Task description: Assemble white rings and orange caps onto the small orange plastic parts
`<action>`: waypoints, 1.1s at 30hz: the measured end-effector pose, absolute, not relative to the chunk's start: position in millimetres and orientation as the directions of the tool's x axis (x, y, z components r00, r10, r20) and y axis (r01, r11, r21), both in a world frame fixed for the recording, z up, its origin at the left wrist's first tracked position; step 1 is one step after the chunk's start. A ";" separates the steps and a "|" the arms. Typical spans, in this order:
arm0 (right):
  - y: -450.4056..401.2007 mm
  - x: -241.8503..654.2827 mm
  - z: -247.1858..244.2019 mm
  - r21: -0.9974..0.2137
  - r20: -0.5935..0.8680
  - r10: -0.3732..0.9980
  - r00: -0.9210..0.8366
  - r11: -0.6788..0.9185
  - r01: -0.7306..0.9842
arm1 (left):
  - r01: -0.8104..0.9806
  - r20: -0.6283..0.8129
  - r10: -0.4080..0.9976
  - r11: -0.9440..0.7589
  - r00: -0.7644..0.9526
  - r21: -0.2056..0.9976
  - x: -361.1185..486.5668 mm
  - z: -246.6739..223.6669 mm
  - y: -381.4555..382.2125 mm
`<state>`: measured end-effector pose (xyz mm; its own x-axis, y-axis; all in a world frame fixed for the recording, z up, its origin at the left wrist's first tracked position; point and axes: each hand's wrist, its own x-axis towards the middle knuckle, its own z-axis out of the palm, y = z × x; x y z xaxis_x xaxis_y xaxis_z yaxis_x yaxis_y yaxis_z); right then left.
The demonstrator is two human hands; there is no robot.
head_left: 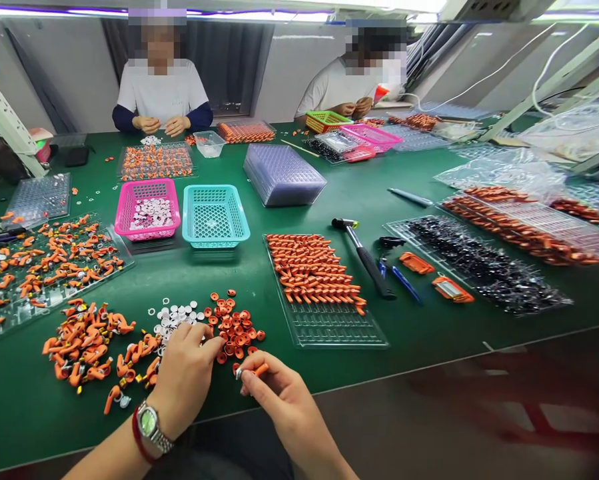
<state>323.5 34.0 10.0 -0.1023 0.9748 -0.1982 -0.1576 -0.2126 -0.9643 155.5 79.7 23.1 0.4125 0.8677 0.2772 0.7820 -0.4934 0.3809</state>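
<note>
My right hand (274,387) is closed on a small orange stemmed part (262,369) with a silvery end, near the table's front edge. Over the gap between the white discs and the orange caps is my left hand (192,357), its fingers bent down and together at the caps' left side; what they hold, if anything, is hidden. White discs (179,316) lie just beyond that hand. Round orange caps (236,330) are spread between and beyond both hands. Left of them lies a heap of orange stemmed parts (82,340) with yellow bits.
A pink basket (174,230) of white pieces and a turquoise basket (216,241) stand mid-table. Right of centre are a tray of orange parts (314,273), a hammer (366,260) and a tray of black parts (484,260). Two people sit across the green table (219,270).
</note>
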 end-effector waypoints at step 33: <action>26.3 299.6 37.1 -0.972 -0.045 0.992 -0.115 -0.017 0.235 | 0.278 0.078 0.987 -0.115 0.140 0.954 130.6 36.7 29.1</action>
